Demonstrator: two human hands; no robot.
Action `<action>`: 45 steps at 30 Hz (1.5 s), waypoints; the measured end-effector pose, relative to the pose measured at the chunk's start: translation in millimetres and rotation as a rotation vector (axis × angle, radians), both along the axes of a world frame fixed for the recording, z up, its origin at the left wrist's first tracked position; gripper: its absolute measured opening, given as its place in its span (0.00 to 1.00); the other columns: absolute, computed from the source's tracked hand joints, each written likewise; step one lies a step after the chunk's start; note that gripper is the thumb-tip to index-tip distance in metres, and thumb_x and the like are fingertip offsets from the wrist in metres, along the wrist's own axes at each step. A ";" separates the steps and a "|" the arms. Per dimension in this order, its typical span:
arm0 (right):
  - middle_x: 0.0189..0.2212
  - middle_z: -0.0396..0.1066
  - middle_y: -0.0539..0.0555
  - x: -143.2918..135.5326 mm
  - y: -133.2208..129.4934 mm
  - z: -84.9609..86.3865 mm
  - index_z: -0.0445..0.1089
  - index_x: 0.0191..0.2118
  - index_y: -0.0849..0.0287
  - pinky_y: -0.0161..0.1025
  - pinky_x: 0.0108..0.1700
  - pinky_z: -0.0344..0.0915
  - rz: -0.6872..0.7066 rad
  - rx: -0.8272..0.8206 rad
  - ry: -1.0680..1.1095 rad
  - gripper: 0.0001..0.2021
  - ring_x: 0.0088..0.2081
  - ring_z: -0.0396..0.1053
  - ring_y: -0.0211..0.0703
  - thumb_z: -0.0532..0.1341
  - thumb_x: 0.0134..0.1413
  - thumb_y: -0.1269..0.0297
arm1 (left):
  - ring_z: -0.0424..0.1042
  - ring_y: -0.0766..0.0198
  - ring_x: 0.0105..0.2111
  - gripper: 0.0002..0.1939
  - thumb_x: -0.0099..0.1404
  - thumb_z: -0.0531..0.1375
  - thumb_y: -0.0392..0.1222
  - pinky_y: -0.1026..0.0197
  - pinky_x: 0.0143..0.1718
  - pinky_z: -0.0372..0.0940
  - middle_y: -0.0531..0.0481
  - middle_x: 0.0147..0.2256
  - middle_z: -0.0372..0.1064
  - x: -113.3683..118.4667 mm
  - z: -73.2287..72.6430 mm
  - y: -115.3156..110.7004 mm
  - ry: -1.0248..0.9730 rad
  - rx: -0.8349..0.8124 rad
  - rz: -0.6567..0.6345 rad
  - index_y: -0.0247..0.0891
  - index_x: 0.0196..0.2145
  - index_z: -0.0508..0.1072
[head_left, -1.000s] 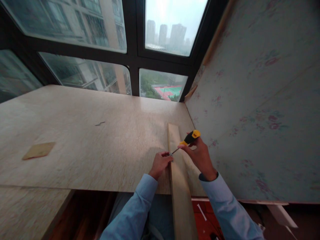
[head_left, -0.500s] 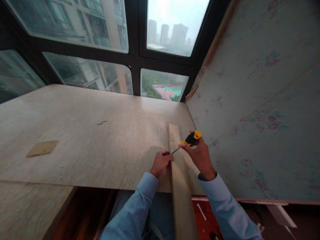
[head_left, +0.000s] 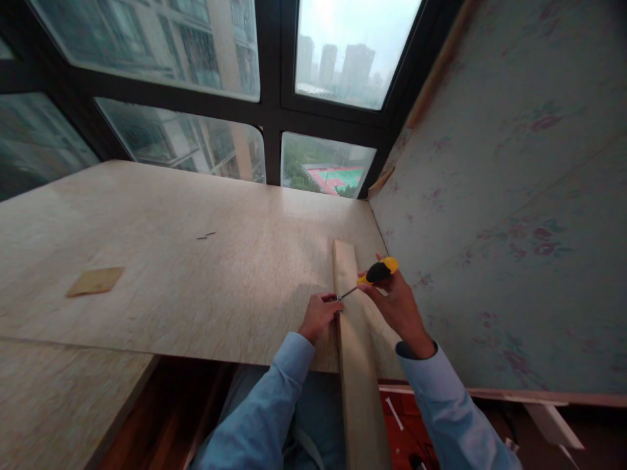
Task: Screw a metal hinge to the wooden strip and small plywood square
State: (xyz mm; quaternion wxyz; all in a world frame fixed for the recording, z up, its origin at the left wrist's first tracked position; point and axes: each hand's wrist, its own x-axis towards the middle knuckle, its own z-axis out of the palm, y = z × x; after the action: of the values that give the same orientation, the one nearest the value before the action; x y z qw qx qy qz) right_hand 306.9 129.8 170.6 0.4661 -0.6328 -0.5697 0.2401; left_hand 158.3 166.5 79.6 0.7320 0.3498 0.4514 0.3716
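Note:
A long pale wooden board (head_left: 356, 346) lies on the marble-patterned ledge (head_left: 235, 281) and runs out over its front edge. My right hand (head_left: 396, 301) grips a yellow and black screwdriver (head_left: 379, 270), its handle up to the right and its shaft slanting down left. The screwdriver's tip meets a small metal piece (head_left: 339, 300) at the board's left edge. My left hand (head_left: 319, 315) pinches that piece, and its fingers partly hide it.
Two thin dark metal bits (head_left: 206, 235) and a tan square sheet (head_left: 95, 281) lie on the ledge to the left. Dark-framed windows (head_left: 272, 117) stand behind. A flowered wall (head_left: 514, 228) bounds the right side. Below the ledge are a red surface (head_left: 396, 424) and a dark opening.
The view has shifted slightly, so most things sit a little farther right. Both hands keep their holds, and the screwdriver handle looks tilted slightly lower.

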 end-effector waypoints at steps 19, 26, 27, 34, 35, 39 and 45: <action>0.34 0.75 0.58 -9.4 3.4 1.0 0.64 0.57 0.62 0.56 0.44 0.72 -0.209 0.068 -0.189 0.42 0.34 0.73 0.53 0.69 0.42 0.38 | 0.71 0.65 0.24 0.11 0.47 0.62 0.28 0.66 0.25 0.62 0.47 0.26 0.76 0.8 -9.2 1.6 0.024 0.028 -0.003 0.30 0.30 0.81; 0.57 0.68 0.63 -11.1 0.4 -6.8 0.53 0.63 0.53 0.53 0.57 0.67 0.095 0.075 0.108 0.38 0.55 0.71 0.52 0.65 0.53 0.45 | 0.72 0.65 0.24 0.11 0.47 0.62 0.27 0.65 0.26 0.63 0.47 0.27 0.77 1.0 -6.6 1.8 0.000 -0.008 0.006 0.30 0.30 0.81; 0.59 0.67 0.62 -10.0 -1.3 -6.8 0.50 0.64 0.51 0.53 0.59 0.67 0.154 0.063 0.172 0.38 0.57 0.69 0.51 0.65 0.54 0.45 | 0.72 0.65 0.24 0.11 0.47 0.62 0.27 0.65 0.26 0.63 0.47 0.26 0.76 1.2 -6.2 1.9 -0.009 -0.013 0.010 0.30 0.30 0.81; 0.40 0.78 0.61 -6.7 -1.5 3.8 0.63 0.58 0.59 0.54 0.46 0.73 -0.079 0.017 -0.053 0.39 0.39 0.77 0.54 0.68 0.46 0.41 | 0.70 0.66 0.24 0.10 0.47 0.62 0.28 0.66 0.25 0.61 0.47 0.26 0.76 0.8 -11.3 3.2 0.024 0.024 -0.009 0.31 0.29 0.81; 0.37 0.78 0.60 -7.6 0.5 4.1 0.65 0.57 0.61 0.53 0.43 0.74 -0.153 0.040 -0.134 0.40 0.35 0.76 0.53 0.69 0.43 0.39 | 0.70 0.66 0.24 0.10 0.47 0.62 0.28 0.66 0.25 0.61 0.47 0.26 0.76 0.8 -12.5 3.2 0.032 0.029 -0.009 0.30 0.29 0.81; 0.38 0.76 0.60 -11.0 6.5 -1.3 0.66 0.54 0.61 0.52 0.43 0.72 -0.210 0.103 -0.200 0.39 0.35 0.73 0.51 0.68 0.43 0.38 | 0.72 0.64 0.26 0.11 0.48 0.62 0.28 0.65 0.27 0.63 0.45 0.27 0.77 1.3 -15.1 2.7 0.013 0.038 -0.006 0.30 0.30 0.81; 0.61 0.66 0.60 -5.9 -2.4 -3.5 0.54 0.63 0.48 0.53 0.59 0.66 0.178 0.018 0.261 0.36 0.60 0.68 0.50 0.68 0.52 0.49 | 0.72 0.64 0.25 0.11 0.48 0.62 0.28 0.65 0.26 0.62 0.45 0.28 0.77 2.0 -14.3 3.0 -0.017 0.010 -0.005 0.30 0.30 0.81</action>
State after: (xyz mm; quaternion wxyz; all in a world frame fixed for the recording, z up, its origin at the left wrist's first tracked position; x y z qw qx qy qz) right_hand 301.0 127.4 167.1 0.5187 -0.5391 -0.5604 0.3554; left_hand 160.4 169.5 65.3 0.7350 0.3516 0.4422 0.3749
